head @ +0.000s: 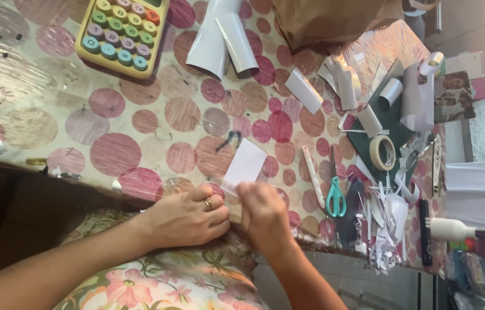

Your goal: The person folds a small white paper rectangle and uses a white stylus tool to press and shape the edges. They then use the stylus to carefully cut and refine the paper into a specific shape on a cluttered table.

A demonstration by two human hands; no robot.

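A small white paper rectangle (245,165) lies at the near edge of the table, which is covered in a cloth with pink and brown circles (139,115). My right hand (264,215) pinches the paper's lower corner with its fingertips. My left hand (188,217), with a ring on one finger, rests on the table edge just left of the paper, fingers curled; whether it touches the paper is unclear.
Teal-handled scissors (335,195) and a white stick (313,176) lie to the right of the paper. Beyond them are a tape roll (382,152), a dark cutting mat (388,120) and paper scraps (388,221). A yellow calculator (122,34) and rolled white sheets (222,40) sit at the far side.
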